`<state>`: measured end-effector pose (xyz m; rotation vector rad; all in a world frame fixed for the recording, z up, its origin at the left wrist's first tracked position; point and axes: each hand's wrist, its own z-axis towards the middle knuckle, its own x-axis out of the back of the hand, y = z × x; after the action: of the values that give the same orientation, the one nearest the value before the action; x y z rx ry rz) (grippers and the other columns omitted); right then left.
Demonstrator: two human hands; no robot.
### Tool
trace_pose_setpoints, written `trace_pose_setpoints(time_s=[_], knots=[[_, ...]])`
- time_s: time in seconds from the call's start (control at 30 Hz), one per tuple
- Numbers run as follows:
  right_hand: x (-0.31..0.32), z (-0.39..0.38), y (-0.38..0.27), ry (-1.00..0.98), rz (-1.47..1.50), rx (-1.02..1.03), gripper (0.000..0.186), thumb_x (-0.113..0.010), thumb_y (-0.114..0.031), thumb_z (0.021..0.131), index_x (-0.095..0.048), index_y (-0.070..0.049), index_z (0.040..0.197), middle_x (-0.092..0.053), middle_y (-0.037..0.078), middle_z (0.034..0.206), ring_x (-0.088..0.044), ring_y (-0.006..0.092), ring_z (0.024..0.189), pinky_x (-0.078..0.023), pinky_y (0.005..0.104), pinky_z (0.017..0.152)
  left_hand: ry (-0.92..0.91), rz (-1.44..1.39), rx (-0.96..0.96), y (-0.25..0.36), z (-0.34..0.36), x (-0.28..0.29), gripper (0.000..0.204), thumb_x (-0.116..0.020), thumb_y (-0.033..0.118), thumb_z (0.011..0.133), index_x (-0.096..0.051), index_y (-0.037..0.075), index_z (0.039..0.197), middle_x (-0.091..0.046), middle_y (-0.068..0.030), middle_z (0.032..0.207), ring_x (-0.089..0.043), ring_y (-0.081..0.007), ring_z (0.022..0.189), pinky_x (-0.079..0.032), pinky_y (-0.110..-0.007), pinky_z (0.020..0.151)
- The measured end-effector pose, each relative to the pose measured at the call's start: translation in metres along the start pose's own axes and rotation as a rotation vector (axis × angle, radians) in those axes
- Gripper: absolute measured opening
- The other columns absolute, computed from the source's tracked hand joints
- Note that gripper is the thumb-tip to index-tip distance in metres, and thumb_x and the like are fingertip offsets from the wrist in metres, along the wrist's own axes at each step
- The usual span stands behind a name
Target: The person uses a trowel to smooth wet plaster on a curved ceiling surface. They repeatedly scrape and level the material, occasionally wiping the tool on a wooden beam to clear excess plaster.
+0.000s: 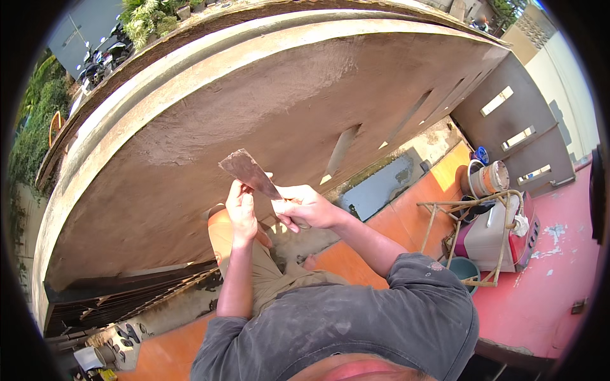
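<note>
Near the centre of the frame, the person's right hand [305, 206] is clamping around the handle end of a scraper [249, 173], whose broad, stained blade is pointing toward the upper left. Just left of it, the left hand [242, 206] is touching the blade, a fingertip showing past its far edge; whether that hand is gripping, one cannot tell. Beyond the hands, a brown plastered wall [254, 101] with slanting slots is stretching across the upper frame. Orange tiles [362, 244] are running below the wall toward the right. At the right, a metal frame [438, 204] is standing by a white and red box [489, 241], a crusted bucket [495, 178] and a green tub [467, 268]. Sandals [131, 333] are lying at the lower left.
</note>
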<state>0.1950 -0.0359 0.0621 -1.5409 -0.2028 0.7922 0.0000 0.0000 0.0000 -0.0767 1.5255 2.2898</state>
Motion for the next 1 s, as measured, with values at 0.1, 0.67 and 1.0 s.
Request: trace_pose_setpoints(time_s=[0.1, 0.67, 1.0], knots=[[0.01, 0.001, -0.018, -0.01, -0.037, -0.159, 0.024, -0.057, -0.021, 0.105, -0.058, -0.001, 0.093, -0.056, 0.004, 0.068, -0.054, 0.0118, 0.054, -0.046, 0.026, 0.05, 0.082, -0.222, 0.008, 0.003, 0.003, -0.041, 0.063, -0.058, 0.052, 0.102, -0.056, -0.005, 0.128, -0.067, -0.0191, 0.122, -0.064, -0.0255, 0.113, -0.048, -0.042, 0.102], [-0.004, 0.044, 0.022, 0.009, 0.375, -0.128, 0.036, -0.043, -0.027, 0.112, -0.033, -0.014, 0.144, -0.041, 0.003, 0.056, -0.033, 0.0089, 0.035, -0.03, 0.0232, 0.033, 0.395, -0.258, 0.371, 0.041, 0.047, -0.034, 0.057, -0.048, 0.048, 0.107, -0.064, 0.001, 0.078, -0.065, -0.0105, 0.065, -0.064, -0.0183, 0.059, -0.053, -0.031, 0.059], [-0.003, 0.053, -0.001, 0.018, 0.239, -0.151, 0.039, -0.049, -0.024, 0.11, -0.051, -0.005, 0.076, -0.044, 0.0, 0.056, -0.038, 0.0077, 0.041, -0.03, 0.0246, 0.037, 0.454, -0.335, 0.33, 0.054, 0.059, -0.045, 0.061, -0.046, 0.049, 0.108, -0.058, 0.002, 0.072, -0.059, -0.0117, 0.059, -0.061, -0.0216, 0.053, -0.052, -0.034, 0.053]])
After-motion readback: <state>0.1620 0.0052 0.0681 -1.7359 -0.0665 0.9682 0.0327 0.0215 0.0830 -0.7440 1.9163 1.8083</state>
